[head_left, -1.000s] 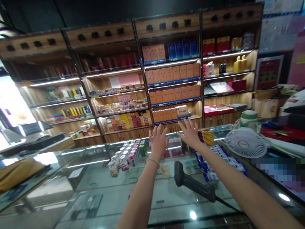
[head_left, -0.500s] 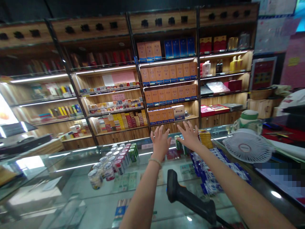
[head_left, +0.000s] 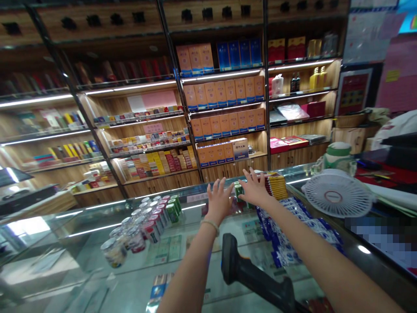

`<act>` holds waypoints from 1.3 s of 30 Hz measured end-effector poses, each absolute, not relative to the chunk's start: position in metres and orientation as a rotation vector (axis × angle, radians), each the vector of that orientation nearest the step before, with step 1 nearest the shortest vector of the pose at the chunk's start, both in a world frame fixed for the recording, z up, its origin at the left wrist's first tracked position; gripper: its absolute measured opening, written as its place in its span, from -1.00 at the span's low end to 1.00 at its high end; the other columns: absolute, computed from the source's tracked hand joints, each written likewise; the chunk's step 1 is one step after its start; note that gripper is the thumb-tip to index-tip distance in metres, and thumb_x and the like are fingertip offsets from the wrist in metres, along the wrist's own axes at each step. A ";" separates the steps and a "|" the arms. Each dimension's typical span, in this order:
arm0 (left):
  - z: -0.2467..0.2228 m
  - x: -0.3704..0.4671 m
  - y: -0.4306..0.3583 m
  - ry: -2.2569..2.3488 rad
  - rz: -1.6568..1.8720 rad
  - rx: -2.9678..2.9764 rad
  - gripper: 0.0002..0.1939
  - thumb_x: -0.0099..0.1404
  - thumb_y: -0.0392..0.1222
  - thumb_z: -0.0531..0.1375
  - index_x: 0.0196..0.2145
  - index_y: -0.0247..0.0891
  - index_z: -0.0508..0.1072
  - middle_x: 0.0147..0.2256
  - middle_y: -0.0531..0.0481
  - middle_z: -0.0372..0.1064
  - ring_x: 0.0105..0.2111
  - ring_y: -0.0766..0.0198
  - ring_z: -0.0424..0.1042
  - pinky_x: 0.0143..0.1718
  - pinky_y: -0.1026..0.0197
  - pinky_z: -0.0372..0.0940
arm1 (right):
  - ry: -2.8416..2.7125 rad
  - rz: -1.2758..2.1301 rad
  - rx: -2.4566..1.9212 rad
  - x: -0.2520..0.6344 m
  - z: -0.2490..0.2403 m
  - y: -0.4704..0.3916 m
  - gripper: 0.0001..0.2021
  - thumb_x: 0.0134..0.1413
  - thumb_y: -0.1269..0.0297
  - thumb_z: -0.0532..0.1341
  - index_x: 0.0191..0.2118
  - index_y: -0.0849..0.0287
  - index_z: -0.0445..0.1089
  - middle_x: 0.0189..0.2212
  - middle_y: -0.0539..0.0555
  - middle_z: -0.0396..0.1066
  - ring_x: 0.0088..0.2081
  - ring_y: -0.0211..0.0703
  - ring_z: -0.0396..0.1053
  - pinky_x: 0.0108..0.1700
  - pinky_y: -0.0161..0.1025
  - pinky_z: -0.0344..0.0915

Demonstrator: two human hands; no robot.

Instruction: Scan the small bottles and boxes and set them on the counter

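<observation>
Both my hands reach forward over the glass counter (head_left: 130, 278). My left hand (head_left: 220, 202) is open, its fingers spread, with nothing in it. My right hand (head_left: 254, 188) is open too, fingers apart, close beside a small green can (head_left: 238, 191) that it partly hides. Just right of that hand stands a stack of yellow packs (head_left: 277, 187). Blue-and-white packets (head_left: 299, 228) lie under my right forearm. Between my forearms rests a black barcode scanner (head_left: 254, 274). To the left, rows of small cans and jars (head_left: 146, 221) stand together, with green cans (head_left: 172, 211) at their right end.
A white round fan (head_left: 337, 195) and a green-and-white jug (head_left: 337, 156) stand on the right. Flat packs (head_left: 163, 250) show through the glass. Behind the counter, shelves hold orange boxes (head_left: 224, 93), blue boxes and many small packs. A blurred, pixelated area lies at lower right.
The view has shifted, so the shelves sit higher and further left. My right hand has moved slightly left and lower, nearer the green can. Both hands stay open.
</observation>
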State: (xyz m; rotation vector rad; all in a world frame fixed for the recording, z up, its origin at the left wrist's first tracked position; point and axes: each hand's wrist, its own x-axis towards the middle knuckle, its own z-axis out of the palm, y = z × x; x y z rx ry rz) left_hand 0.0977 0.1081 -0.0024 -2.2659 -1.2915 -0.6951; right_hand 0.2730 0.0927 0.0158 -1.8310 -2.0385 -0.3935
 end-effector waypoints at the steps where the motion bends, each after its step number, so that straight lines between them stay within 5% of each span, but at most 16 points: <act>1: -0.004 0.099 0.108 -1.286 -0.692 -2.276 -0.46 0.28 -0.11 0.25 0.21 0.12 0.36 0.36 -0.07 0.10 0.34 -0.09 0.05 0.32 -0.39 -0.09 | -2.042 -0.396 -1.826 0.273 0.015 0.092 -0.42 0.07 0.02 0.29 0.20 0.07 0.38 0.46 0.25 -0.16 0.44 0.35 -0.32 0.32 0.45 -0.36; 22: -0.004 0.098 0.101 -1.227 -0.851 -2.273 -0.75 0.28 -0.20 0.27 -0.08 0.04 0.53 0.35 -0.01 0.12 0.36 -0.04 0.03 0.31 -0.30 -0.07 | -1.973 -0.498 -1.725 0.263 0.011 0.092 -0.86 0.13 0.24 0.30 -0.21 0.13 0.54 0.40 0.20 0.06 0.43 0.20 -0.17 0.31 0.43 -0.19; 39: 0.050 0.060 0.044 -1.347 -1.098 -2.241 -0.66 0.25 -0.06 0.33 0.00 0.08 0.53 0.33 -0.06 0.06 0.33 -0.04 0.04 0.30 -0.19 0.01 | -1.775 -0.259 -1.463 0.250 0.050 0.033 -0.76 0.23 0.03 0.18 -0.22 0.01 0.53 0.37 0.09 0.12 0.42 0.15 -0.16 0.30 0.33 -0.23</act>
